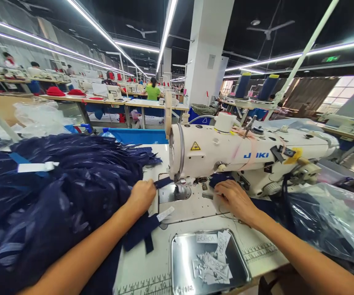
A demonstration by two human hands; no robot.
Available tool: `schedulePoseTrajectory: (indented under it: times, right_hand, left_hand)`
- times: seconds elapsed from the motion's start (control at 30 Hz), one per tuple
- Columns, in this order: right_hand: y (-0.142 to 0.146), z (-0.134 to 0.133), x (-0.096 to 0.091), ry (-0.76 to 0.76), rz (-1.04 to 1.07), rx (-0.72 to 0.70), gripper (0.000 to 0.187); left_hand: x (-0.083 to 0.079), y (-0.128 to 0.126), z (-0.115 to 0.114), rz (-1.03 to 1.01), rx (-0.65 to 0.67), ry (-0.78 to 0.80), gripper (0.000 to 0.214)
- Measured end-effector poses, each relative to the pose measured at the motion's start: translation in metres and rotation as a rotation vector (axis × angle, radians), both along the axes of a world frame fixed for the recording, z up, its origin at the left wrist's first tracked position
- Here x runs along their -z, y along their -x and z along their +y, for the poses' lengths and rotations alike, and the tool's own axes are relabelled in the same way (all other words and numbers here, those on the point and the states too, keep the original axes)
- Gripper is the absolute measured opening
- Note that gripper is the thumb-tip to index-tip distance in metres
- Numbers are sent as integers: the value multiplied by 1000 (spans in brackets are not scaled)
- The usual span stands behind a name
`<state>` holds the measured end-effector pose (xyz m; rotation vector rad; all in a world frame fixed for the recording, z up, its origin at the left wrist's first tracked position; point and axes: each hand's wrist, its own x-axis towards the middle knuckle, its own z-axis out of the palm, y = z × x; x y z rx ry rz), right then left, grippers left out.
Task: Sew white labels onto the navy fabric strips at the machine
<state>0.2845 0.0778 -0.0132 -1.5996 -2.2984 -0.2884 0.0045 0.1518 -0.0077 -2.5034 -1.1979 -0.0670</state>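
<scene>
A white JUKI sewing machine (207, 149) stands in front of me. My left hand (143, 196) is closed in a fist on a narrow navy fabric strip (164, 182) that runs toward the needle plate (177, 192). On the other side of the needle area, my right hand (234, 199) rests low over the bed with its fingers curled together. Just behind those fingertips lies navy cloth (221, 178); whatever they pinch is hidden. Below my left hand, a navy piece with a white label (166, 214) hangs over the bed's edge.
A large heap of navy fabric pieces (81, 184) fills the left side. A metal tray (180, 266) holding loose white labels (214, 266) sits at the front. Clear plastic (333, 217) covers dark cloth at right. Other people and machines are farther back, beyond a white pillar (207, 53).
</scene>
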Motion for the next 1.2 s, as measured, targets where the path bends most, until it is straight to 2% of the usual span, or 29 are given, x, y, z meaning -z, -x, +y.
schedulePoseTrajectory:
  times: [0.1,0.2,0.27,0.3,0.37,0.47,0.53,0.63,0.8,0.9,0.97,1.07,1.13,1.2]
  right_hand:
    - [-11,-14,-4,66,-47,77,12]
    - [-13,-21,-4,123,-93,115,10]
    - [-9,-21,-2,144,-91,115,10]
    - [-6,-18,-1,151,-80,111,10]
    - [2,-10,1,174,-16,112,10]
    - [12,7,4,264,189,159,5]
    - [18,18,4,326,306,163,8]
    - [33,26,5,366,421,110,15]
    - [86,28,11,438,673,-73,23]
    - [119,30,16,475,806,-137,23]
    - [131,30,18,476,856,-164,22]
    - [128,23,18,466,871,-209,22]
    - [113,16,18,465,856,-221,22]
    - [91,9,19,443,819,-178,23]
  left_hand:
    - [-7,8,-7,-70,-8,-61,31]
    - [-16,13,-15,-220,20,-226,26]
    - [-20,14,-21,-363,44,-204,22]
    - [-22,14,-24,-444,32,-126,20]
    - [-23,13,-28,-600,-46,133,19]
    - [-23,11,-32,-824,-143,517,21]
    - [-21,11,-32,-959,-129,651,20]
    - [-18,13,-31,-1049,-120,740,19]
    - [-12,15,-34,-1065,-90,750,19]
    - [-11,14,-41,-1009,-74,702,21]
    - [-10,13,-48,-931,-71,638,23]
    - [-9,12,-56,-856,-65,556,24]
    - [-8,14,-59,-941,-68,593,22]
    - [-9,17,-62,-1114,-101,670,22]
